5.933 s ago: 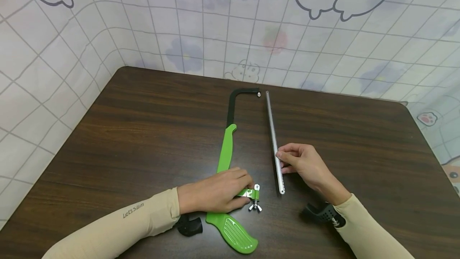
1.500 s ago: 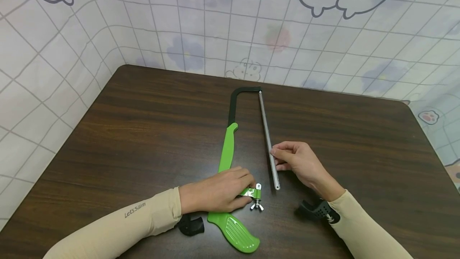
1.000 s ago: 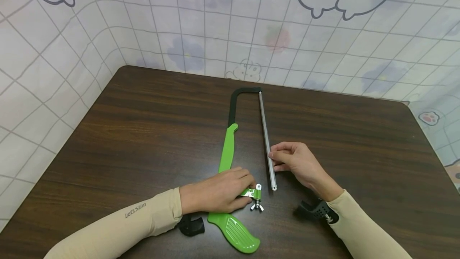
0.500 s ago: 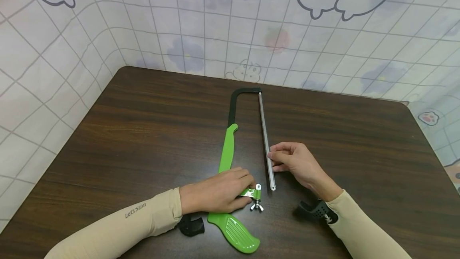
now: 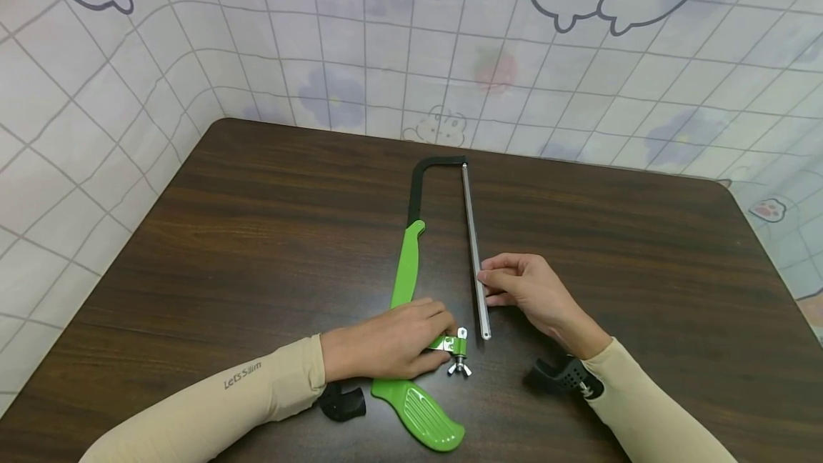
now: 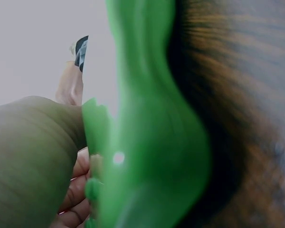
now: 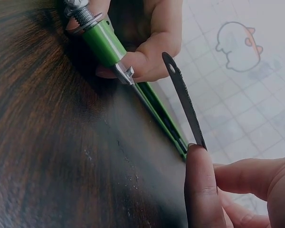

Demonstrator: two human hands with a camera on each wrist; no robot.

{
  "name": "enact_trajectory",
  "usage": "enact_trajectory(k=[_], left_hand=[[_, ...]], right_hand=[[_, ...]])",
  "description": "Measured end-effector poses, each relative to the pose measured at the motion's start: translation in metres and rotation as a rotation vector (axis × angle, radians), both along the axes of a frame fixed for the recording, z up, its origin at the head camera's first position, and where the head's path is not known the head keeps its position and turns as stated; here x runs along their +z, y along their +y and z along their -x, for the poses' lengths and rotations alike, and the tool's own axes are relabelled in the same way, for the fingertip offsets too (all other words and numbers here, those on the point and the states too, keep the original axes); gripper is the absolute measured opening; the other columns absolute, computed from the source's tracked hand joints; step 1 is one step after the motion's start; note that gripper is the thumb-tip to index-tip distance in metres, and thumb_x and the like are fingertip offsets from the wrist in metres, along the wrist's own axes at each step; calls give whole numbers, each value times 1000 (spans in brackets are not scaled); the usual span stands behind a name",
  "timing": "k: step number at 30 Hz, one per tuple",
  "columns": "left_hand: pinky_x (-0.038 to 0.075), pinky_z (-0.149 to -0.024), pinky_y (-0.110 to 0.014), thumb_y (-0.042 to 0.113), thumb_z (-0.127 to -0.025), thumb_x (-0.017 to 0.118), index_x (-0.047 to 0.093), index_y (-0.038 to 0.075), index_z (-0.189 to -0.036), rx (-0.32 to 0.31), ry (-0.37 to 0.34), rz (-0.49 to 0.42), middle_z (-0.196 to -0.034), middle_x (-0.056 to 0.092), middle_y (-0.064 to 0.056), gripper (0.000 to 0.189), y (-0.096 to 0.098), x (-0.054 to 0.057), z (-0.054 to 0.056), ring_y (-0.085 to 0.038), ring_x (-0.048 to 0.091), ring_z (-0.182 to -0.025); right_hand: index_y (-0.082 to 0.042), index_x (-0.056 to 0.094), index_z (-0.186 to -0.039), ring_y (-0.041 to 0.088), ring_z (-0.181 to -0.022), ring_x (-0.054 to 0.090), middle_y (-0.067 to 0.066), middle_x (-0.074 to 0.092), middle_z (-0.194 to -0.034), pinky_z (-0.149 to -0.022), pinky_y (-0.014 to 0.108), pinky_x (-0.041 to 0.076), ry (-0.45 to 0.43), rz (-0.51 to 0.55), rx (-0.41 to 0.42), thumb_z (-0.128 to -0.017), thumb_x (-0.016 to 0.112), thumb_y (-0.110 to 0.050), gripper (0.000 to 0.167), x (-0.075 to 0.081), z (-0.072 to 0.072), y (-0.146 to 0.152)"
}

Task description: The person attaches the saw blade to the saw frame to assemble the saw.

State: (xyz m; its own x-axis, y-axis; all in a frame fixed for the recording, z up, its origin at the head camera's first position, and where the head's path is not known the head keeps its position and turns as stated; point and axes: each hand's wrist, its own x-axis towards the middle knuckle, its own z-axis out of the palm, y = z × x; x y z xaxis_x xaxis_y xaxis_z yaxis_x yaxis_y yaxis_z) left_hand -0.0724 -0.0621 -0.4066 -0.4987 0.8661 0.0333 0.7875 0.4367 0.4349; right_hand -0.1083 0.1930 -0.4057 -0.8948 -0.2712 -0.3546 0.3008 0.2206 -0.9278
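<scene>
A hacksaw frame (image 5: 406, 263), green with a black far arm, lies on the dark table, its handle toward me. My left hand (image 5: 392, 341) grips it just above the handle, fingers curled by the near blade holder with its wing nut (image 5: 459, 369). In the left wrist view the green handle (image 6: 152, 118) fills the middle. My right hand (image 5: 534, 291) pinches a thin hacksaw blade (image 5: 471, 227) in its lower half. The blade's far end meets the frame's far arm tip. Its holed near end (image 7: 172, 68) stands apart from the near holder's pin (image 7: 128, 72).
A brown wood-grain table (image 5: 257, 234) spreads around the saw. Behind and to the left hangs a white gridded cloth (image 5: 360, 41) with cartoon prints. Black bands sit at both wrists, the right strap (image 5: 566, 377) hanging just above the table.
The blade has moved left since the oldest frame, its far end now at the frame's far tip. Lately its near end has swung slightly left toward the near holder. My left hand stays put.
</scene>
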Motion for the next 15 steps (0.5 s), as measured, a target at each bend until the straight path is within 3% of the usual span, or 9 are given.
enact_trajectory(k=[15], left_hand=[[52,-91,-25,26,-101,65,66,7,-122,2,-14,2,-114,69,-2,28,0,0,0,-12,61,-104]], right_hand=[[15,58,-126,10,-80,71,-2,72,-93,-76,27,63,5,-5,7,-101,64,-11,37,-1,0,-2]])
